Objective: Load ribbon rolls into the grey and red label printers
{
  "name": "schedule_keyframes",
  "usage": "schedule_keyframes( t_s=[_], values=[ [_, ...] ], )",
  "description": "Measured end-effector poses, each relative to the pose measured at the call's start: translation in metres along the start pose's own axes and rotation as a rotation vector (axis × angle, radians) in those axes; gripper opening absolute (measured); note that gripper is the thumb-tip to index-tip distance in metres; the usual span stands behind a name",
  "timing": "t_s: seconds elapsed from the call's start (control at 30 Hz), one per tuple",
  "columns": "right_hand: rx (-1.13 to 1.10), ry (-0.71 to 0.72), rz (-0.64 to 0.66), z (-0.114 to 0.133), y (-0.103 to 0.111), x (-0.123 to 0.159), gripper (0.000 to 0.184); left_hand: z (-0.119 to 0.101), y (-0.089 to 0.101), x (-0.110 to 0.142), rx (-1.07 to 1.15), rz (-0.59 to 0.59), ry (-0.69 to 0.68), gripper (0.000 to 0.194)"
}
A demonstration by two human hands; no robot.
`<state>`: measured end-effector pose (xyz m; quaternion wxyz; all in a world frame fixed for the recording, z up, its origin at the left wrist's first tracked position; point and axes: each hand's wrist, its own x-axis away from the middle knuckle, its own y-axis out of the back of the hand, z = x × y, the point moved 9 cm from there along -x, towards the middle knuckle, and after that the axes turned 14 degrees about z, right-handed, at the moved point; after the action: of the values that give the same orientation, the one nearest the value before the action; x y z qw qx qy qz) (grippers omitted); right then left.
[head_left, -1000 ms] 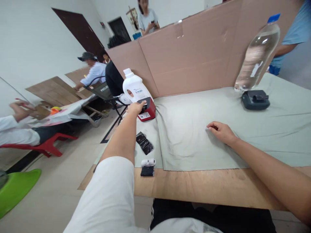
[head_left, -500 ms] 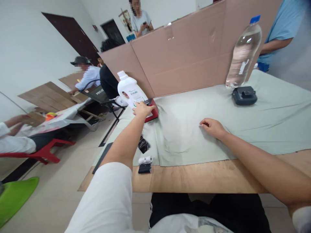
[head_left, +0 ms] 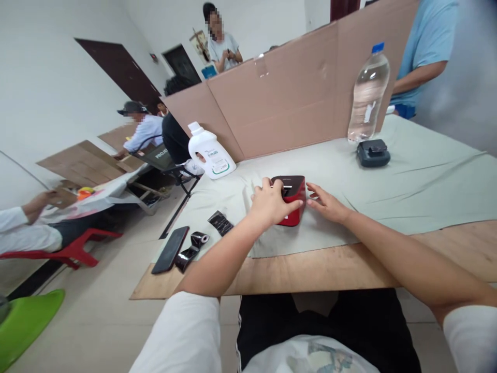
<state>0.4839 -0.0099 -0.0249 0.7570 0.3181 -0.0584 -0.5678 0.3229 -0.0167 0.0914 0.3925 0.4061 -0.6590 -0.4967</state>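
My left hand (head_left: 272, 203) is wrapped over a small red-and-black boxy device (head_left: 297, 199), its thumb along the front side and its fingers across the top. The device rests on the pale cloth in front of me, partly hidden by that hand. At its right side, my right hand (head_left: 328, 203) is open, fingertips very close to the red wall; whether they touch it I cannot tell. Left of my left forearm lie a black strip-like packet (head_left: 220, 223), a small roll with black wrapping (head_left: 199, 238), a crumpled black piece (head_left: 187, 257) and a dark phone (head_left: 171, 250).
A white jug (head_left: 212, 153) stands at the back left. Toward the back right are a tall water bottle (head_left: 368, 96) with a blue cap and a dark grey boxy device (head_left: 373, 154). A cardboard screen (head_left: 283, 98) closes off the table's far side. Other people are beyond it and at left.
My left hand has brought the red-and-black device from beside the white jug rightward and nearer to me. My right hand has opened and now is beside it. The view has shifted slightly.
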Motion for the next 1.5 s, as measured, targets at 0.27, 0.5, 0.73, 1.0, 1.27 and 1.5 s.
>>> schedule_keyframes(
  t_s=[0.27,0.5,0.73,1.0,1.27,1.5],
  values=[
    [-0.051,0.009,0.083,0.014,-0.009,-0.001,0.070,0.020,-0.035,0.036,0.180,-0.024,-0.094,0.064],
    [0.132,-0.016,0.088,0.018,-0.009,0.002,0.077,0.088,-0.032,-0.011,0.965,-0.126,-0.086,0.052],
    [0.240,0.058,0.187,0.028,-0.023,0.009,0.100,0.061,-0.092,-0.025,1.760,0.367,-0.298,0.061],
    [0.076,0.154,0.233,0.032,-0.016,0.008,0.087,0.053,-0.087,-0.011,1.871,0.189,-0.313,0.059],
    [0.158,0.156,0.224,0.031,-0.012,0.010,0.086,0.058,-0.096,-0.021,1.833,0.166,-0.323,0.061],
    [0.488,0.397,0.044,0.105,-0.024,0.027,0.085,0.073,-0.079,-0.021,1.624,0.166,-0.270,0.089]
  ],
)
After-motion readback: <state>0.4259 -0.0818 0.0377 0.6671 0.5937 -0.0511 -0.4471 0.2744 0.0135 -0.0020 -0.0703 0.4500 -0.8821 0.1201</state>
